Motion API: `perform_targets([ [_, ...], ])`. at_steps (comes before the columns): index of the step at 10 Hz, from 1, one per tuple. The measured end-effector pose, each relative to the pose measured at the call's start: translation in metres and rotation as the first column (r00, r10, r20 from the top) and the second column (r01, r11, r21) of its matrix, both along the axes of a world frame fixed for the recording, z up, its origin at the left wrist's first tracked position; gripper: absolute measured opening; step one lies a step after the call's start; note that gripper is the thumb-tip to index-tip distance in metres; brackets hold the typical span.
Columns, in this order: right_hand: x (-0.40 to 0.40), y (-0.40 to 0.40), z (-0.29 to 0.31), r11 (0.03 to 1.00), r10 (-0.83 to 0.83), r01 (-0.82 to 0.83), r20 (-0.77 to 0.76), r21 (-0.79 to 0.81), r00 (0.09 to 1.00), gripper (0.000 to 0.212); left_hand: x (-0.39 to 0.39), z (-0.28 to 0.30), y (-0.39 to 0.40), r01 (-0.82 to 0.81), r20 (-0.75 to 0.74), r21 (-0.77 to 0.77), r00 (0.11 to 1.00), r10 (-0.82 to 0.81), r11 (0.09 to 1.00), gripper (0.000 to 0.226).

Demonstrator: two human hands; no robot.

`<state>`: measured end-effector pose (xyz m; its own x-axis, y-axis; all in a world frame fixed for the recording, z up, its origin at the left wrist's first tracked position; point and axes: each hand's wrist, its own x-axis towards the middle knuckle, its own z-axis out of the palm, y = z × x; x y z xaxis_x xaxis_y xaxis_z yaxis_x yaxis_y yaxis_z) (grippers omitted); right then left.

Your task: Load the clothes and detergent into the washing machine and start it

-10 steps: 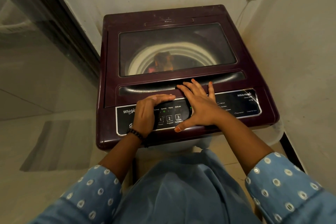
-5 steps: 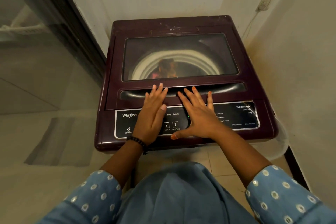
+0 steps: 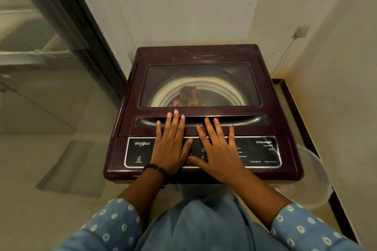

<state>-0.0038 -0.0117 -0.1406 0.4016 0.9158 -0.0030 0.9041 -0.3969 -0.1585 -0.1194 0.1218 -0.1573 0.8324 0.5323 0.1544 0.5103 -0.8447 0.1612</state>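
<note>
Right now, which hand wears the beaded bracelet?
The left hand: a dark beaded bracelet circles its wrist. The right hand has a bare wrist.

A pale tiled floor point(image 3: 61, 169) carries everything here. The maroon top-loading washing machine point(image 3: 204, 53) stands on it in the corner, its back near the white rear wall point(image 3: 173, 6) and its right side close to the side wall point(image 3: 336, 87). A dark skirting strip point(image 3: 295, 108) runs along the foot of that side wall. Just beside the machine's front right corner, a translucent white tub point(image 3: 314, 179) sits on the floor, partly tucked behind the machine. To the left, a darker rectangular patch point(image 3: 71, 169) lies across the tiles, next to a glass door with a dark frame point(image 3: 85, 32).
</note>
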Motion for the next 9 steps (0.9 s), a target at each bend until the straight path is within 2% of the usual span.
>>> perform_targets([
  [2, 0.024, 0.008, 0.008, 0.996, -0.046, 0.042, 0.046, 0.078, 0.998, 0.085, 0.012, 0.005, -0.007, -0.126, -0.021, 0.036, 0.992, 0.127, 0.991, 0.073],
  [5, 0.055, 0.034, 0.025, 0.987, -0.049, 0.035, 0.087, 0.157, 0.995, 0.087, 0.038, 0.031, 0.013, -0.206, -0.010, 0.136, 0.978, 0.209, 0.969, 0.074],
  [9, 0.113, 0.091, 0.121, 0.928, -0.103, 0.011, 0.229, 0.373, 0.968, 0.088, 0.091, 0.131, 0.067, -0.248, 0.150, 0.262, 0.965, 0.214, 0.933, 0.077],
])
